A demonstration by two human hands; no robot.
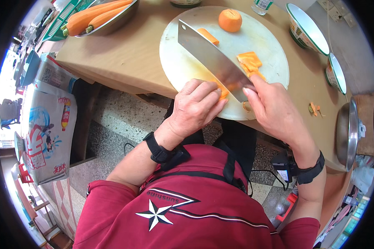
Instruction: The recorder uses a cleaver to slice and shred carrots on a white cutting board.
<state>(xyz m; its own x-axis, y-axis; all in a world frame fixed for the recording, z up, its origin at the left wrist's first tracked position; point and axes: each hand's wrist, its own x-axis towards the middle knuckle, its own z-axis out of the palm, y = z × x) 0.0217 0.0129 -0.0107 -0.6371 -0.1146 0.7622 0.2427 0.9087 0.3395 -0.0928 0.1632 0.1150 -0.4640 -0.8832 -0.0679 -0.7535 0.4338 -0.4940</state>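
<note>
My right hand [272, 104] grips a cleaver [212, 59] near its handle end, with the thumb and a finger on the wide steel blade. The blade slants across a round white cutting board [180, 62]. My left hand [198, 102], fingers curled, presses orange carrot pieces [223, 93] on the board's near side, right beside the blade. Flat carrot slices [250, 60] lie just beyond my right hand, partly under its fingertips. One carrot strip [208, 36] rests behind the blade. A thick carrot chunk [230, 20] stands at the board's far edge.
Whole carrots [96, 17] lie in a metal bowl [118, 18] at the far left, beside a green plastic basket [54, 29]. Green-rimmed bowls [308, 29] and a metal basin [346, 133] line the right side. Carrot scraps [314, 109] lie on the brown tabletop [112, 62].
</note>
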